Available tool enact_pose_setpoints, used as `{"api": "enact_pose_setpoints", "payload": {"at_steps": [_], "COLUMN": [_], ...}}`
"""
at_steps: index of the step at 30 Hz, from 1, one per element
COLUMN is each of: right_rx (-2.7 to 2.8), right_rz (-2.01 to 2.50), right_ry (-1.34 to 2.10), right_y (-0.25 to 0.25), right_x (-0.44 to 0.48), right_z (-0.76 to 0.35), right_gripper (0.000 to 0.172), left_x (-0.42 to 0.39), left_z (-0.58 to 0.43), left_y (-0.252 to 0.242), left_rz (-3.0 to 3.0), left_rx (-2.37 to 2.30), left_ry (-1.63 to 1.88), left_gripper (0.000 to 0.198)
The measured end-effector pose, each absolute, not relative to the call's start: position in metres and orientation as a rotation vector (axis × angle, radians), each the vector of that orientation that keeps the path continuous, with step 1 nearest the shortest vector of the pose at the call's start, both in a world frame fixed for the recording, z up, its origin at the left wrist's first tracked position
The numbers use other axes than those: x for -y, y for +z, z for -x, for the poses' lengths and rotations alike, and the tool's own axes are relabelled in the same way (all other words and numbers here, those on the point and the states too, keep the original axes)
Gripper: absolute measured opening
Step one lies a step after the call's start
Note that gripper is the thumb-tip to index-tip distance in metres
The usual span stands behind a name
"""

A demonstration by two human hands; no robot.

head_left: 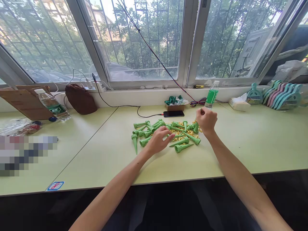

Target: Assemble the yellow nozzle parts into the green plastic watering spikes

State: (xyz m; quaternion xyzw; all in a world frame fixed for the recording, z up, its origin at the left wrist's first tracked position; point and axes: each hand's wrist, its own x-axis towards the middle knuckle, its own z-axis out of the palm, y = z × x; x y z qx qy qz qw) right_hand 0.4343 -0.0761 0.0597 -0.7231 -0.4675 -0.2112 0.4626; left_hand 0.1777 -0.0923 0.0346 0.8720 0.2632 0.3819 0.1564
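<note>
Green plastic cone-shaped spikes (184, 147) with ribbed collars lie in a loose heap on the pale table, mixed with small yellow plastic pieces (178, 129). My left hand (158, 140) hovers low at the near side of the heap, palm down. Its thumb and forefinger are apart, close to a green spike, and I see nothing held. At the heap's right edge my right hand (207, 120) is raised in a closed fist. A trace of green shows at its top, but the fingers hide what is inside.
Behind the heap are a black phone (173, 114) on a cable, a small cardboard box (176, 106) and a green-labelled bottle (211, 95). A tissue pack (239, 103) and pastel plastic items (281, 96) stand right. Another bottle (54, 106) and a brown pouch (80, 98) are left.
</note>
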Motion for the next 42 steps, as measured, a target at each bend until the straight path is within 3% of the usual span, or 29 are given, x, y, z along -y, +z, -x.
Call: {"api": "enact_pose_setpoints", "payload": {"at_steps": [5,10,15,24,31,42], "right_rx": [1.104,1.018,1.355,2.113,2.242,2.369], "right_rz": [1.722,1.488,1.351,1.136,1.039,1.108], "right_ry": [-0.455,-0.482,-0.44,-0.035,0.029,-0.002], "right_y": [0.062,0.063,0.053,0.036,0.033,0.024], "right_x": [0.079,0.087,0.092,0.09,0.088,0.086], "right_z": [-0.428,-0.415,-0.389,-0.363,-0.366,-0.365], "right_gripper": [0.021,0.036,0.023,0.019,0.008,0.014], "left_x": [0.093,0.092,0.09,0.088,0.089,0.086], "left_z": [-0.178,-0.178,-0.178,-0.179,-0.178,-0.178], "left_y": [0.035,0.034,0.032,0.029,0.032,0.03], "left_rz": [-2.504,-2.523,-2.561,-2.5,-2.464,-2.439], "left_rx": [-0.763,-0.767,-0.772,-0.898,-0.995,-1.018], "left_ry": [1.075,1.097,1.124,1.256,1.345,1.372], "left_gripper": [0.029,0.028,0.022,0.012,0.009,0.011]}}
